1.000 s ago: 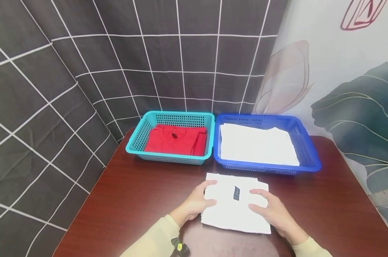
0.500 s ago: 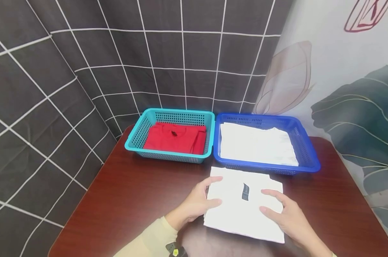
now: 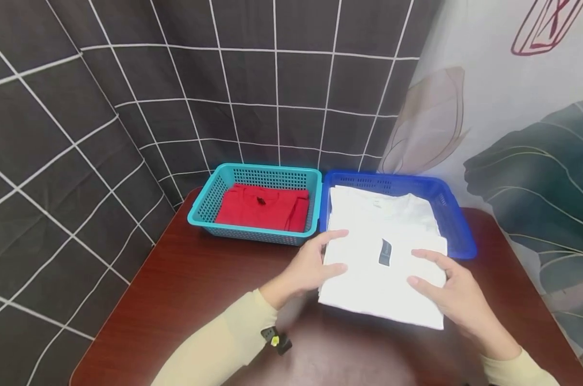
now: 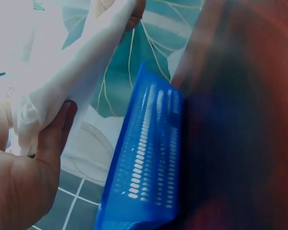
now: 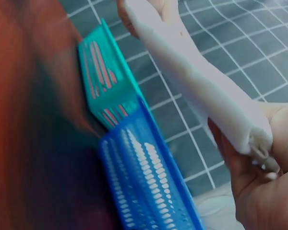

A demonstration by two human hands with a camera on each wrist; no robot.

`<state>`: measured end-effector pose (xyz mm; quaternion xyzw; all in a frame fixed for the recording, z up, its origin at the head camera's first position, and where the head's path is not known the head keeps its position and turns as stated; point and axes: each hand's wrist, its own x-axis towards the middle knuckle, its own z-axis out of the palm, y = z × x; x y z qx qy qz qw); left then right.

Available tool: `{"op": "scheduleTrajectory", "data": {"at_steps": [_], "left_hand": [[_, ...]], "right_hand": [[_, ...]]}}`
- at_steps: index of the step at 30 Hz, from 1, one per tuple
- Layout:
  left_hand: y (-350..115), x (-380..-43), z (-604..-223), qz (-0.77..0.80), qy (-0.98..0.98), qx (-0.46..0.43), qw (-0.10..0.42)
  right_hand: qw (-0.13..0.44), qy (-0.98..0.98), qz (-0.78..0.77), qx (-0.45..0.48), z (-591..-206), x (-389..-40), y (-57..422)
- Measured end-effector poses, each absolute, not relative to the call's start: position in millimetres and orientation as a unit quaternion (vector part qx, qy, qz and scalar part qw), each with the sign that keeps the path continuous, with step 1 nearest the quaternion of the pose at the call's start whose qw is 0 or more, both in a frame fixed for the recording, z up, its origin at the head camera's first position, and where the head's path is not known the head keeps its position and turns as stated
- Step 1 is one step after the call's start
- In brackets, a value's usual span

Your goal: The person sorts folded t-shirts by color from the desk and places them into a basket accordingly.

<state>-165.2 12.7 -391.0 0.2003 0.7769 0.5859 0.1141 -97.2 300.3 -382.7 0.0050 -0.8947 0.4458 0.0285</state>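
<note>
A folded white T-shirt [image 3: 368,289] with a dark label is held level above the table between both hands. My left hand [image 3: 315,262] grips its left edge, thumb and forefinger on top and other fingers beneath, as the left wrist view shows. The right hand [image 3: 457,289] grips the opposite edge the same way; in the right wrist view fingers [image 5: 225,148] curl under the cloth. In the head view the shirt overlaps the front rim of the blue basket [image 3: 457,236]. Inside that basket lies another folded white shirt [image 3: 383,206], its front part hidden.
Left of the blue basket stands a turquoise basket [image 3: 252,234] holding a folded red shirt [image 3: 257,209]. Both baskets sit at the back of the brown table [image 3: 175,300], before a dark gridded curtain [image 3: 243,80]. A patterned white curtain [image 3: 494,118] hangs at right.
Both hands have lifted the folded white T-shirt off the table and carried it forward and to the right, up to the blue basket's front. The baskets have stayed in place.
</note>
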Motion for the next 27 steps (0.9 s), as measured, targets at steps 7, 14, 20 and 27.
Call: {"op": "scheduleTrajectory", "data": {"at_steps": [7, 14, 20, 27], "left_hand": [[26, -205, -382, 0.593, 0.767, 0.231, 0.08], [39, -239, -375, 0.578, 0.782, 0.229, 0.038], [50, -266, -374, 0.576, 0.788, 0.211, 0.047], [62, -292, -378, 0.557, 0.809, 0.175, 0.065]], "right_hand": [[0.06, -0.902, 0.424, 0.045, -377, -136, 320], [0.048, -0.894, 0.443, 0.039, -372, -175, 333], [0.024, -0.898, 0.438, 0.031, -370, -204, 345], [-0.007, -0.899, 0.437, 0.024, -375, -233, 355]]}}
